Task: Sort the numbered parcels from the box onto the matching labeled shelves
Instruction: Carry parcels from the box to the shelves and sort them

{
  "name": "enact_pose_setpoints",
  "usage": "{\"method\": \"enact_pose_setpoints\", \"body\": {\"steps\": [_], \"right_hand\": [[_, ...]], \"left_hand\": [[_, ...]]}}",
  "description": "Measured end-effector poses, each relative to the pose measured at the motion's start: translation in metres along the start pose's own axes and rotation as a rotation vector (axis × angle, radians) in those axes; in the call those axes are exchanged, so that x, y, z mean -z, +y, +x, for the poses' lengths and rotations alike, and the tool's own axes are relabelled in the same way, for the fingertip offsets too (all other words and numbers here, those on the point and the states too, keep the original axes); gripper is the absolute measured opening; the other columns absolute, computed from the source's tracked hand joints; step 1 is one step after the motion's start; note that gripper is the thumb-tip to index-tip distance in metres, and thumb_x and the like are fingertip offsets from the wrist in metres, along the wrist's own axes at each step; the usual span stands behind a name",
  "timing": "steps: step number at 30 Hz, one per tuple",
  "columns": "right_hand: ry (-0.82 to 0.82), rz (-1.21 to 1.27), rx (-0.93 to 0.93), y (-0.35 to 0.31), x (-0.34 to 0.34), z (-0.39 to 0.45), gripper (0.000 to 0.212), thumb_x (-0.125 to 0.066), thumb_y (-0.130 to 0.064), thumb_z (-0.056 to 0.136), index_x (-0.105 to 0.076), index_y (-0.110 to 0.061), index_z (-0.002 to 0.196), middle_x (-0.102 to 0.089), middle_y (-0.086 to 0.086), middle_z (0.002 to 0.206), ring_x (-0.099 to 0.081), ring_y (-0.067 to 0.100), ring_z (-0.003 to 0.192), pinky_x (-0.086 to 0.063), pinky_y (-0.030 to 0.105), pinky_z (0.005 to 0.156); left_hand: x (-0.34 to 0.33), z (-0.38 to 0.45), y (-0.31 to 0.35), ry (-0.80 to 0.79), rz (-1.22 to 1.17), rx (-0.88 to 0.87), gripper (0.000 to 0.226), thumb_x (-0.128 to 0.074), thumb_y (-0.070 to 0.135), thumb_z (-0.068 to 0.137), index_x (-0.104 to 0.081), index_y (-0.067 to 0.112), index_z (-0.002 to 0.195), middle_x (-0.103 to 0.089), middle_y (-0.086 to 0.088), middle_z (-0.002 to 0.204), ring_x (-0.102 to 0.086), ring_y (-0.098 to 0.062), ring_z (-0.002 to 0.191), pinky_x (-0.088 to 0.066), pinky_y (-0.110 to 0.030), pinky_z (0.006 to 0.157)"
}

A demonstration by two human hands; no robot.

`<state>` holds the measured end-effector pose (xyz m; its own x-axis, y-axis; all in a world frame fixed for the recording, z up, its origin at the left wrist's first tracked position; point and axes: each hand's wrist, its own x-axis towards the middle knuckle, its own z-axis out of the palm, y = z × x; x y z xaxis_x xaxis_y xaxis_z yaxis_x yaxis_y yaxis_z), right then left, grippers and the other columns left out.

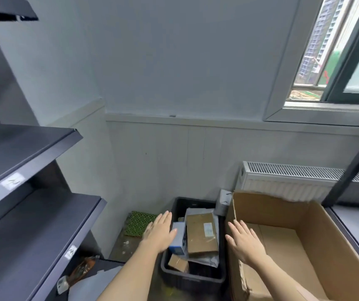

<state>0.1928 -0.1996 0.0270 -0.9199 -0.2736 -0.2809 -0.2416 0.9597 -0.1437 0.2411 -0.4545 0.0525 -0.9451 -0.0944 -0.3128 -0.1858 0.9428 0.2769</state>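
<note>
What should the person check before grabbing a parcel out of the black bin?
1. Left hand free: ok, fingers straight, holding nothing.
2. Right hand free: ok, open over the edge of the large cardboard box.
3. Parcels within reach: ok, the brown parcel lies on top in the black bin.
4. Parcel number readable: cannot tell, its label is too small.
5. Shelf label readable: cannot tell, blurred.

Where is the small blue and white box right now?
In the head view, the blue and white box sits in the black crate, left of the large brown parcel, just beside the left hand.
</note>
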Motion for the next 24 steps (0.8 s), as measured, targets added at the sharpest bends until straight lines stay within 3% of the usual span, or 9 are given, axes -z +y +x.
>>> {"method": "enact_pose_setpoints", "body": {"steps": [9,18,24], "right_hand": [[-0.135,-0.019,0.003,0.021,-0.001,0.090,0.055,-0.018,-0.043,0.103,-0.007,-0.022,0.153,-0.001,-0.002,0.160,0.004,0.016,0.148,-0.004,0.034,0.119],[-0.237,0.008,-0.092,0.018,-0.010,0.174,0.058,-0.016,-0.046,0.102,-0.005,-0.021,0.153,0.000,-0.001,0.160,0.004,0.016,0.148,-0.004,0.033,0.119],[-0.330,0.078,-0.173,0.008,-0.028,0.234,0.091,0.009,-0.069,0.077,-0.004,-0.021,0.153,0.001,-0.003,0.160,0.005,0.016,0.148,-0.004,0.032,0.118]], "left_hand": [[-0.020,0.082,0.001,-0.153,-0.038,0.055,0.062,-0.028,0.037,0.103,0.001,0.015,0.153,0.006,0.003,0.160,0.003,-0.015,0.147,-0.005,-0.036,0.119],[-0.016,0.193,-0.007,-0.244,-0.101,-0.022,0.062,-0.027,0.038,0.103,0.000,0.015,0.153,0.005,0.003,0.160,0.002,-0.013,0.147,-0.007,-0.034,0.120],[-0.042,0.258,-0.043,-0.348,-0.158,0.024,0.062,-0.028,0.038,0.103,-0.001,0.015,0.153,0.001,0.003,0.161,-0.003,-0.013,0.147,-0.011,-0.032,0.119]]}}
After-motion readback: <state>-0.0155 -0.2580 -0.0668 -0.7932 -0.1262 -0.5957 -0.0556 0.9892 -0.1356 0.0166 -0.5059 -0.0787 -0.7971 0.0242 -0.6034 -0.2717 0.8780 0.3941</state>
